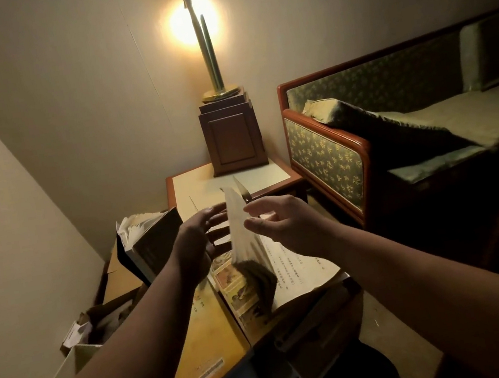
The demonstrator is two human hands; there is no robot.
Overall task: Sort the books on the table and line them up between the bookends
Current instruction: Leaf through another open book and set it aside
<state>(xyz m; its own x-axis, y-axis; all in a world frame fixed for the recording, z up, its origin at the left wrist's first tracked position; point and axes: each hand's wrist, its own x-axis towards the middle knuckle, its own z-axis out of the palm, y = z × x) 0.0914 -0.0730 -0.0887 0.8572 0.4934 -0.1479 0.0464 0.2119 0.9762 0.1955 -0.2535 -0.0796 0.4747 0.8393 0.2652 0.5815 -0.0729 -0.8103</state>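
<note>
1. Open book [303, 267]: it lies flat below your hands. The printed page faces up at 3 o'clock, and the yellow cover spreads toward 7 o'clock. A fan of pages [240, 223] stands upright from the spine between your two hands.

2. Left hand [198, 233]: the grip is released. The fingers are straight and spread, and they point toward 1 o'clock on the left face of the fan. The fingertips are at the paper or just short of it.

3. Right hand [283, 224]: the fingers are loosely curled. The thumb and forefinger tips meet the right edge of the fan. You cannot tell from this view whether the grip is pinching the pages or only touching them (the light is dim and the paper is blurred).

4. Dark book [152, 246]: it stands tilted at 9 o'clock from your left hand, just beside the wrist, with its page edges splayed at the top.

5. Bookend [243, 191]: what looks like a thin metal upright rises just behind the fan at 12 o'clock, on the near edge of the bench [268, 174].

6. Surroundings: a wooden base [233, 139] stands at the back of the bench and carries a lit brass lamp [208, 48]. A patterned sofa [325, 157] sits at 2 o'clock. A cardboard box [81, 352] holding loose papers sits at 8 o'clock.
</note>
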